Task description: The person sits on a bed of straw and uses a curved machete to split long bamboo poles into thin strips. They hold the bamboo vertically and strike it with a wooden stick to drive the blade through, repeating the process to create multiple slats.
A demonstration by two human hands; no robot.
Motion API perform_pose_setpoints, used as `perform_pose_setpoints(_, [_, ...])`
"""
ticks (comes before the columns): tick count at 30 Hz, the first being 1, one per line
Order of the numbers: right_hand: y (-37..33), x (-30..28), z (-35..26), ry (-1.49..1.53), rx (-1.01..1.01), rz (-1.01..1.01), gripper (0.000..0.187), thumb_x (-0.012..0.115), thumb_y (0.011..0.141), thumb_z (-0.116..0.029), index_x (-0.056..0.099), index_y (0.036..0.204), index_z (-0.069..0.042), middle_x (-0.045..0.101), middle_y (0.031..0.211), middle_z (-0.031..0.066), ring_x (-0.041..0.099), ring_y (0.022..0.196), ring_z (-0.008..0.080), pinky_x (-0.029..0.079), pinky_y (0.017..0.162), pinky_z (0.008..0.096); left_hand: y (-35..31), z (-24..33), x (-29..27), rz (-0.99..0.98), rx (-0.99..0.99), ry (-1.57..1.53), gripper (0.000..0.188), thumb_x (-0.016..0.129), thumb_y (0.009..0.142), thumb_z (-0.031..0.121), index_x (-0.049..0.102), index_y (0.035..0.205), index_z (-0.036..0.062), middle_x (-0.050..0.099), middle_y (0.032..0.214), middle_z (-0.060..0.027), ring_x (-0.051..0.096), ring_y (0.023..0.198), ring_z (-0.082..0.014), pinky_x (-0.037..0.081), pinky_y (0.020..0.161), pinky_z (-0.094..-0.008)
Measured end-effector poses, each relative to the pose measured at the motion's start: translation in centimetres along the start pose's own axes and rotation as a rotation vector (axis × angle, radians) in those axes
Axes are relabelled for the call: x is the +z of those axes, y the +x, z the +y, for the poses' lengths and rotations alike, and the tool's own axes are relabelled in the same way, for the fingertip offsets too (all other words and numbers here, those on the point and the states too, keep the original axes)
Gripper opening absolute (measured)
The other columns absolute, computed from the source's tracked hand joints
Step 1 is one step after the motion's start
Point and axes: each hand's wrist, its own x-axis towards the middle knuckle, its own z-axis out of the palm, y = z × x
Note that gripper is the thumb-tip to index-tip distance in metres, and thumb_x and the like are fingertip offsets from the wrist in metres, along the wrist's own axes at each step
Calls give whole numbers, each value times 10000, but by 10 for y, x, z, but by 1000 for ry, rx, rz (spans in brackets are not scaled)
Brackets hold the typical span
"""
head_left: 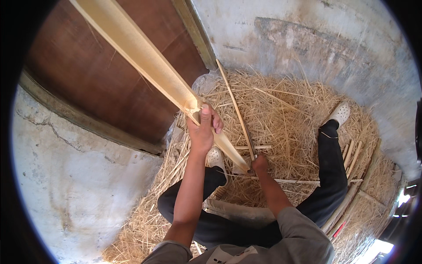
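Observation:
A long split bamboo half (151, 61), pale and hollow inside, slants from the upper left down toward my right hand. My left hand (203, 127) is closed around it near a joint, thumb on top. The bamboo's lower end (241, 165) is close beside my right hand (260, 163), which is closed around the handle of what looks like a knife. A narrow dark blade (251, 144) points up and away from that fist, close to a thin bamboo strip (233, 97). My fingers hide most of the handle.
Straw-like shavings (281, 119) cover the floor between my feet. Several bamboo strips (351, 160) lie at the right. A pale log-like piece (239, 213) sits between my legs. A brown door (110, 66) and a plastered wall (316, 44) enclose the space.

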Motion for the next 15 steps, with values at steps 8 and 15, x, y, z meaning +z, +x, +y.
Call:
perform_pose_setpoints(8, [0, -66, 14, 150, -52, -186, 405, 743, 820, -123, 576, 1159, 21, 667, 818, 152, 650, 668, 262, 535, 603, 436, -1, 0, 0, 34, -11, 1, 343, 518, 1028, 358, 460, 872, 59, 424, 622, -31, 426, 512, -129, 380, 471, -270])
perform_pose_setpoints(15, [-100, -232, 58, 759, -18, -580, 416, 807, 742, -54, 576, 1084, -2, 608, 773, 63, 549, 559, 121, 437, 500, 279, -7, 1, -24, 184, -7, -13, 274, 504, 1038, 330, 479, 967, 67, 416, 657, -17, 407, 536, -113, 377, 482, -264])
